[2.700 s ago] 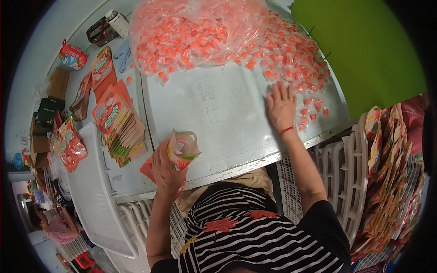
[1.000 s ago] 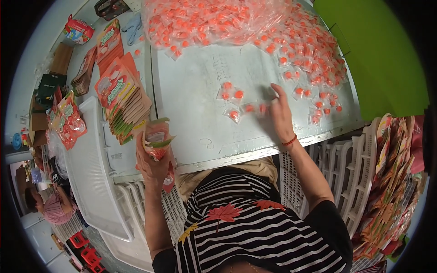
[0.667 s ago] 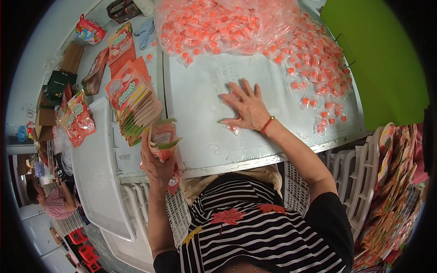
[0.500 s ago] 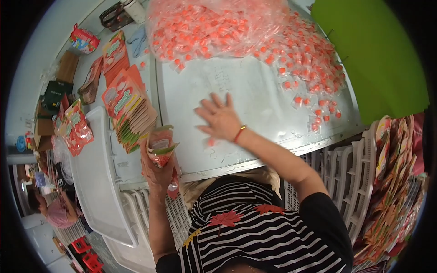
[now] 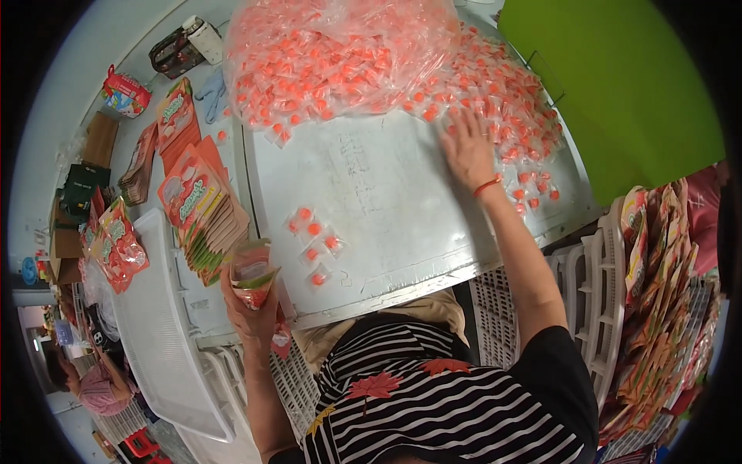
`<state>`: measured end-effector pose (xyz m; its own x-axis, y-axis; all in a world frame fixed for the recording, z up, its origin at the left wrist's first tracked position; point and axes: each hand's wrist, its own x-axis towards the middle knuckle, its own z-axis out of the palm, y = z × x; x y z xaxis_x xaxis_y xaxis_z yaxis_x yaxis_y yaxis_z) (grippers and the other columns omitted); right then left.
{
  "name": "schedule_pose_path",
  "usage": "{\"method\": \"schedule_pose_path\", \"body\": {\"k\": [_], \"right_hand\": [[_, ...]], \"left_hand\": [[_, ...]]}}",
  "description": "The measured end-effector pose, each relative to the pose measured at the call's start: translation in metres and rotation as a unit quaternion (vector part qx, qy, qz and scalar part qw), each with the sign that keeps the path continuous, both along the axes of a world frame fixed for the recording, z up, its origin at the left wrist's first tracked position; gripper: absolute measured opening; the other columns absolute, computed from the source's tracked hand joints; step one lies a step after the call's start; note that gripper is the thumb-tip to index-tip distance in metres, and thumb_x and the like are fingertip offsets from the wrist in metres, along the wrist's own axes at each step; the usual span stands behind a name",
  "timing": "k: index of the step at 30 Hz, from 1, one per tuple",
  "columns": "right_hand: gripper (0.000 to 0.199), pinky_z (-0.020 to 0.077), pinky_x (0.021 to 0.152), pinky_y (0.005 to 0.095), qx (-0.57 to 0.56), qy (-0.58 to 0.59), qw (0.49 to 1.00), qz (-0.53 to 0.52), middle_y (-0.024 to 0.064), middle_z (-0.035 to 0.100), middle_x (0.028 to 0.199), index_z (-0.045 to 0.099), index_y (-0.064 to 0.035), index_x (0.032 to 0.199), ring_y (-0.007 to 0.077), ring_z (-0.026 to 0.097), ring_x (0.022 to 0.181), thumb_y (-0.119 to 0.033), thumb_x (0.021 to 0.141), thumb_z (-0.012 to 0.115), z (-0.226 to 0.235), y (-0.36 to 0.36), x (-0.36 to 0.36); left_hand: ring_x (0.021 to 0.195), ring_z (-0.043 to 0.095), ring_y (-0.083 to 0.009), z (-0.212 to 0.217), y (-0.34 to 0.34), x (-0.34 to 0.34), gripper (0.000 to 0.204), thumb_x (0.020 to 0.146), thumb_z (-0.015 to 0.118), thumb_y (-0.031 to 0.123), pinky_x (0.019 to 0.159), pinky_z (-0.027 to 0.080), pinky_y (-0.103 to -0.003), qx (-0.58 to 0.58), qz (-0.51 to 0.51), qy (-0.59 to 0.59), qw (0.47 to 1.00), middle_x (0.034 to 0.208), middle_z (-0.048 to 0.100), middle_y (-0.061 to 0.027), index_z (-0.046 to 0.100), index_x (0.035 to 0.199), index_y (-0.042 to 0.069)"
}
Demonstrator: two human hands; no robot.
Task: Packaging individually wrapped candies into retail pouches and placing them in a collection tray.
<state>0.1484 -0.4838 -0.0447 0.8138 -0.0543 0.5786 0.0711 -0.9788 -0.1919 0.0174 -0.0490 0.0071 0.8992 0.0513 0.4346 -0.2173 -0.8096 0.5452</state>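
Observation:
My left hand (image 5: pixel 251 304) is closed around a printed pouch (image 5: pixel 253 280) at the table's front edge, its mouth gaping upward. My right hand (image 5: pixel 467 148) is stretched out, fingers spread, at the edge of a heap of small clear packets with orange pieces inside (image 5: pixel 506 97); its fingertips touch the nearest packets. Several of these loose packets (image 5: pixel 311 230) lie on the metal tabletop (image 5: pixel 386 178) close to the pouch. Beside my left hand, a fanned stack of flat printed pouches (image 5: pixel 205 205) rests on the table.
A large clear plastic bag (image 5: pixel 340 54) full of the same packets lies at the back. White plastic trays (image 5: pixel 174 325) stand at the left. A green panel (image 5: pixel 618 93) borders the right side, with racked filled pouches (image 5: pixel 657 309) below. A person (image 5: pixel 100 379) is far left.
My right hand has swung away, rightward, to the heap. Several packets now show on the tabletop where it was. My left hand still holds the pouch.

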Motion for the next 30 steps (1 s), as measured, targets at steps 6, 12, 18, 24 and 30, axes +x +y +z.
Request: {"method": "schedule_pose_path", "body": {"k": [6, 12, 18, 24, 30], "right_hand": [[0.041, 0.0411, 0.097, 0.0416, 0.034, 0.080, 0.994, 0.068, 0.0228, 0.048, 0.128, 0.050, 0.0026, 0.124, 0.0369, 0.047, 0.117, -0.023, 0.092, 0.051, -0.017, 0.023, -0.014], [0.038, 0.0411, 0.098, 0.0406, 0.450, 0.055, 0.890, 0.042, 0.0168, 0.052, 0.128, 0.051, 0.0006, 0.124, 0.0291, 0.049, 0.119, -0.025, 0.098, 0.043, 0.001, 0.024, -0.035], [0.039, 0.0400, 0.101, 0.0374, 0.802, -0.023, 0.582, 0.134, 0.0134, 0.057, 0.122, 0.051, 0.0008, 0.120, 0.0265, 0.051, 0.119, -0.030, 0.101, 0.035, -0.013, -0.027, -0.068], [0.044, 0.0382, 0.099, 0.0335, 0.515, 0.089, 0.852, 0.040, 0.0106, 0.056, 0.117, 0.052, -0.0007, 0.122, 0.0186, 0.051, 0.112, -0.032, 0.103, 0.027, -0.003, 0.044, -0.075], [0.046, 0.0369, 0.100, 0.0324, 0.575, 0.072, 0.806, 0.121, 0.0106, 0.055, 0.119, 0.052, 0.0000, 0.120, 0.0196, 0.050, 0.113, -0.034, 0.104, 0.027, -0.007, 0.065, -0.051]], "left_hand": [[0.110, 0.056, -0.0378, 0.015, -0.016, 0.016, 0.082, 0.068, 0.080, 0.009, 0.092, 0.045, -0.041, 0.008, -0.033, -0.007, 0.999, 0.122, 0.053, -0.0223, 0.035, 0.136, -0.001], [0.105, 0.057, -0.0369, 0.020, -0.019, 0.014, 0.079, 0.068, 0.078, 0.006, 0.090, 0.046, -0.039, 0.006, -0.032, -0.007, 0.999, 0.120, 0.054, -0.0212, 0.036, 0.135, -0.002], [0.104, 0.057, -0.0359, 0.005, -0.010, 0.008, 0.080, 0.068, 0.078, 0.005, 0.090, 0.046, -0.038, -0.013, -0.022, 0.000, 1.000, 0.118, 0.055, -0.0213, 0.035, 0.135, -0.001], [0.107, 0.057, -0.0368, 0.010, -0.017, 0.018, 0.081, 0.068, 0.077, 0.006, 0.091, 0.045, -0.038, -0.002, -0.031, -0.006, 0.999, 0.119, 0.055, -0.0215, 0.035, 0.136, 0.000], [0.110, 0.056, -0.0371, 0.011, -0.011, 0.005, 0.082, 0.068, 0.077, 0.006, 0.093, 0.045, -0.039, -0.001, -0.010, 0.005, 1.000, 0.122, 0.054, -0.0211, 0.035, 0.137, 0.001]]}}
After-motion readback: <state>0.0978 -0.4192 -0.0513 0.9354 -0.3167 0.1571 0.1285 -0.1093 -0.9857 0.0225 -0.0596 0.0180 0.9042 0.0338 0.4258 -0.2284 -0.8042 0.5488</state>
